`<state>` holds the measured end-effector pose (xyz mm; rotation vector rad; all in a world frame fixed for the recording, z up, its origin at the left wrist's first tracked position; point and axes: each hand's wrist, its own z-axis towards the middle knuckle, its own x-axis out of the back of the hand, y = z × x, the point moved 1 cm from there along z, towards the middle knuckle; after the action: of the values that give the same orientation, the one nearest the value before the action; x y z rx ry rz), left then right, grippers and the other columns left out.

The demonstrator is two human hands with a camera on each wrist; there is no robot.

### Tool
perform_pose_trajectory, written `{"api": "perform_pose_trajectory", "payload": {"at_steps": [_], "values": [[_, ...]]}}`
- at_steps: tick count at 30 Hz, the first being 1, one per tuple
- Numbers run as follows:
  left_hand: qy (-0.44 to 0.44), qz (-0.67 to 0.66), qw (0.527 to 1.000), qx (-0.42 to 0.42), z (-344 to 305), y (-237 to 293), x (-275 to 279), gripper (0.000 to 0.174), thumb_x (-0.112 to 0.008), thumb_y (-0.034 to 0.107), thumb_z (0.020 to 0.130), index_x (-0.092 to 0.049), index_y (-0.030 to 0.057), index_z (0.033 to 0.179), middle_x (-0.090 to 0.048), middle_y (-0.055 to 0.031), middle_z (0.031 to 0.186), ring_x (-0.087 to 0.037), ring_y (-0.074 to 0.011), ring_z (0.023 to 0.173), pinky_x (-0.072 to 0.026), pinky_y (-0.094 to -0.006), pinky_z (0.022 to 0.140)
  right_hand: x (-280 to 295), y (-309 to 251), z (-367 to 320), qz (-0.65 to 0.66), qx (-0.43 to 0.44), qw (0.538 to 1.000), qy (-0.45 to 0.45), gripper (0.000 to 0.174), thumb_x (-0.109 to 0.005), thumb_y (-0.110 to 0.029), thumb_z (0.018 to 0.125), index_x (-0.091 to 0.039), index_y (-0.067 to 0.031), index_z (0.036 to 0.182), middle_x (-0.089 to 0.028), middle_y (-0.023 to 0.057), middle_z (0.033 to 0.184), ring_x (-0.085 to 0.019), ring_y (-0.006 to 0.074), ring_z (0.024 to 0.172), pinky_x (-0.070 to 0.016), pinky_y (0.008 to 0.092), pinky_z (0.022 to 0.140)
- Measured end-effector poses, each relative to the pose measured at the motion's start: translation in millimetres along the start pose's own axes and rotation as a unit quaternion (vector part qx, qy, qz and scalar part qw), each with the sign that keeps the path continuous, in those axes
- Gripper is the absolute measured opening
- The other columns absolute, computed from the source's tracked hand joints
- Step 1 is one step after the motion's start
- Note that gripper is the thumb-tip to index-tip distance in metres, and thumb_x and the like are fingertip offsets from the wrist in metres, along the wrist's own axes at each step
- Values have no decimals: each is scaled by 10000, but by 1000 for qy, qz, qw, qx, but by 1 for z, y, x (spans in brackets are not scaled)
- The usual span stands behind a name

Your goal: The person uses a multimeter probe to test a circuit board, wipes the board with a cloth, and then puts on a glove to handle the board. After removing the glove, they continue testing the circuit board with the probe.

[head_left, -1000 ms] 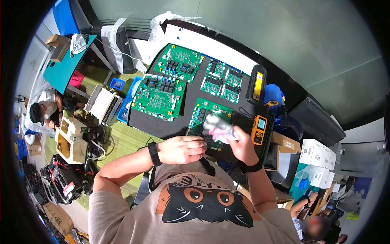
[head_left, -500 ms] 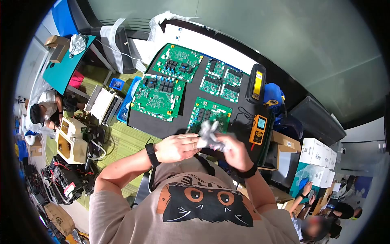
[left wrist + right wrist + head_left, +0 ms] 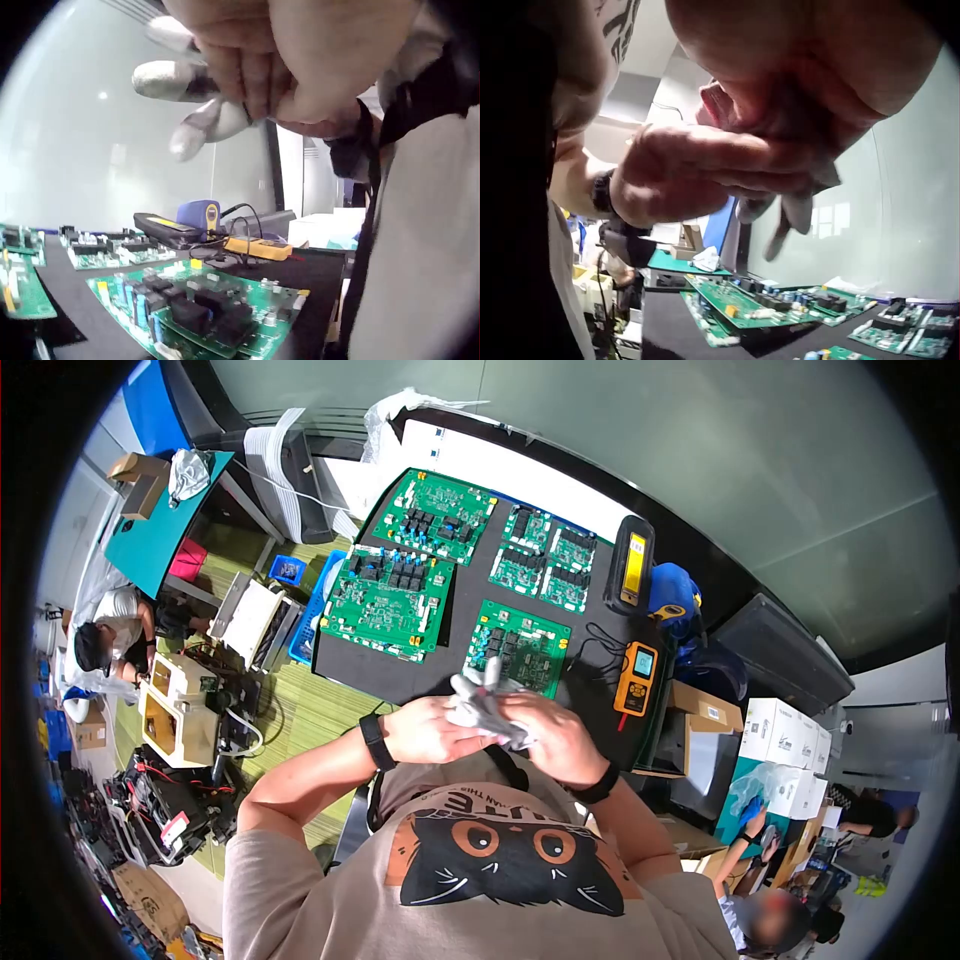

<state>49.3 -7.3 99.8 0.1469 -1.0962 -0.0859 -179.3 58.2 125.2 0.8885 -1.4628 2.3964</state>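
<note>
A grey-and-white glove [image 3: 483, 710] is bunched between the two hands, just above the table's near edge. The left hand [image 3: 425, 730] pinches it from the left, fingers reaching under the right hand [image 3: 555, 738], which grips it from the other side. In the left wrist view, pale glove fingers [image 3: 171, 80] stick out past the hand [image 3: 300, 60]. Below them lies a green circuit board [image 3: 259, 300]. The right wrist view has the left hand's fingers [image 3: 727, 154] meeting the right hand [image 3: 802, 60], with glove fingers [image 3: 795, 211] hanging down. The palms hide part of the glove.
Large green boards [image 3: 385, 600] lie at the table's left, and small boards [image 3: 520, 568] at the back centre. An orange meter [image 3: 636, 680], a black case [image 3: 630, 565] and a blue-yellow device [image 3: 675, 600] are at the right. Another person [image 3: 105, 635] is at the far left.
My right hand has moved left and down with the glove and met my left hand, which now pinches the glove. The pink part of the glove no longer shows in the head view.
</note>
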Motion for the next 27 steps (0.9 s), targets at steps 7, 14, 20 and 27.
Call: {"api": "perform_pose_trajectory", "payload": {"at_steps": [7,14,20,27], "values": [[5,68,997,42,9,-3,35,413,-673,184,816,-668,183,1229,-537,23,1443,-481,-192,1350,-321,-400,1159,26,32,-28,-30,-359,919,160,170,-627,-111,918,-619,-17,1060,-693,184,859,-717,282,823,-523,338,699],[-12,42,998,41,14,-2,15,338,-680,211,807,-701,193,1144,-605,53,1308,-570,-155,1166,-512,-348,904,6,-26,14,4,-96,981,171,260,-652,0,829,-629,-21,1088,-678,156,1020,-671,287,953,-522,377,821],[-15,-54,994,94,-7,-6,2,281,-692,235,772,-708,202,1050,-662,16,931,-630,-141,744,-546,-287,552,-6,-9,-1,-4,4,1000,28,397,-559,136,745,-631,-3,1111,-658,131,1127,-614,312,1125,-493,414,986],[-41,5,992,119,3,6,26,424,-603,130,820,-664,249,1223,-506,77,1465,-619,-102,802,-549,-205,555,24,5,-19,-33,-274,955,113,337,-545,105,784,-623,2,1095,-667,184,1049,-656,387,943,-538,429,812]]}}
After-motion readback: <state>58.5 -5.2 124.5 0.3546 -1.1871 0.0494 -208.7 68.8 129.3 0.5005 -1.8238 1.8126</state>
